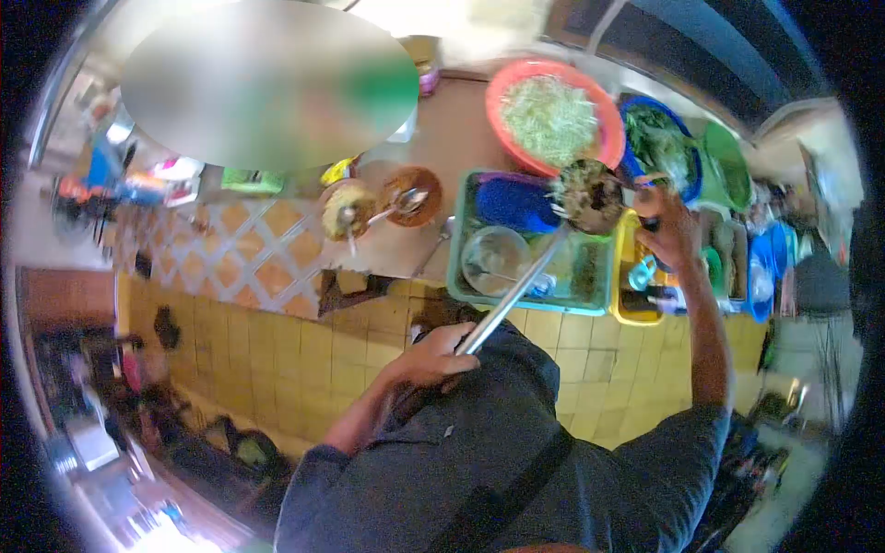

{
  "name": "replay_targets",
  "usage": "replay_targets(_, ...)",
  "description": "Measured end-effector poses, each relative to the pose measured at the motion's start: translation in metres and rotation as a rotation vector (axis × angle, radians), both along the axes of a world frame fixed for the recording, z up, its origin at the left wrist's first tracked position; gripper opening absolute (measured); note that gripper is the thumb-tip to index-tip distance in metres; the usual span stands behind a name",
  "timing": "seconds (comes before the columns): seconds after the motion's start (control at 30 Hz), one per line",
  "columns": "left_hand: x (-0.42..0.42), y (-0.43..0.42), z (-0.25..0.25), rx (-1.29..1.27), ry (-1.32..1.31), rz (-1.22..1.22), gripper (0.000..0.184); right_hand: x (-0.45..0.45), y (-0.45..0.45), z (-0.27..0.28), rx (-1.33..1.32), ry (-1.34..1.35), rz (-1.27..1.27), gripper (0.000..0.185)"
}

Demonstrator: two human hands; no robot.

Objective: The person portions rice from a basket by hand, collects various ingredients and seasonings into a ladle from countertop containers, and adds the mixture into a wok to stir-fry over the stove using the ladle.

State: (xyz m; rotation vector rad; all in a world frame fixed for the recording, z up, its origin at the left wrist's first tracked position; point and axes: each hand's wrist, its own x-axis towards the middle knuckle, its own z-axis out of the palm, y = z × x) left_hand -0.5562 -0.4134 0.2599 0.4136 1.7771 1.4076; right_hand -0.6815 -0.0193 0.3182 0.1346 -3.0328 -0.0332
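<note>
My left hand (pixel 441 358) is closed round the metal handle of a long-handled ladle (pixel 516 300), which slants up and to the right. Its round dark head (pixel 592 196) carries brown food with some whitish shreds at the left side. Just right of that head is my right hand (pixel 670 229), fingers curled around something small that I cannot make out. Behind the ladle stands a pink-red basin (pixel 501 124) of pale shredded vegetable (pixel 548 118). A blue basin (pixel 698 175) with leafy greens (pixel 659 138) is beyond my right hand.
Below the ladle head sits a green tray (pixel 454 267) holding a clear bowl (pixel 495 258) and a blue container (pixel 516 203). A yellow tray (pixel 636 316) adjoins it. Two bowls, one yellowish (pixel 346 210) and one reddish-brown (pixel 412 195), hold spoons. A blurred patch covers the upper left.
</note>
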Motion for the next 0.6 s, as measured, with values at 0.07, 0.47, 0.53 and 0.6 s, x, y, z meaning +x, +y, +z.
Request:
replay_targets(0.07, 0.0, -0.002, -0.003, -0.008, -0.087, 0.072, 0.049, -0.013, 0.021, -0.024, -0.372, -0.029, -0.152, 0.065)
replay_targets(0.47, 0.022, -0.053, 0.021, 0.048, -0.153, 0.319, 0.037, 0.007, 0.158, -0.193, -0.207, -0.105, -0.019, 0.036)
replay_targets(0.53, 0.028, -0.069, 0.015, 0.025, -0.16, 0.353, 0.038, 0.016, 0.11, -0.151, -0.629, 0.002, -0.236, 0.039)
replay_targets(0.6, 0.028, -0.092, 0.007, -0.006, -0.143, 0.396, 0.04, 0.022, 0.082, -0.145, -1.462, 0.165, -0.734, 0.044)
